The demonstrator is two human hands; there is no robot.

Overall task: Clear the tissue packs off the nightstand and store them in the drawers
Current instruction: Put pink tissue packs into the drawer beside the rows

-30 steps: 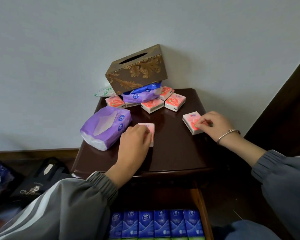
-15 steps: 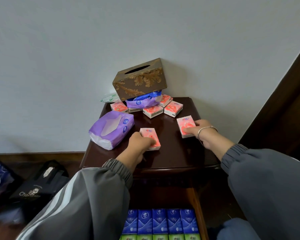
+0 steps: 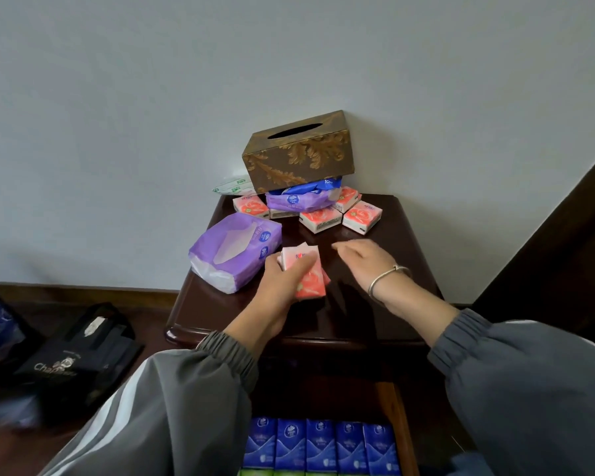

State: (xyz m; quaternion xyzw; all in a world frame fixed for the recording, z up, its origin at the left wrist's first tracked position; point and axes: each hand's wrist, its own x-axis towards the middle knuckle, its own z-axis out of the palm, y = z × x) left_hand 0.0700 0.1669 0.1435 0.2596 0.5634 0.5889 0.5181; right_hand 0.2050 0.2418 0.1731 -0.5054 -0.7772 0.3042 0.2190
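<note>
- left hand [image 3: 282, 285] grips small pink tissue packs [image 3: 311, 285] mid-frame, just over the dark glossy wooden bench [image 3: 217, 304]
- right hand [image 3: 368, 262] just right of them, fingers loose, holding nothing

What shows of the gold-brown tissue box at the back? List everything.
The tissue box is a rectangular cover, dark brown with raised gold leaf scrolls, looking like carved wood. A dark oval slot opens its top; no tissue shows. It sits tilted atop a blue pack at the back of the nightstand.
</note>
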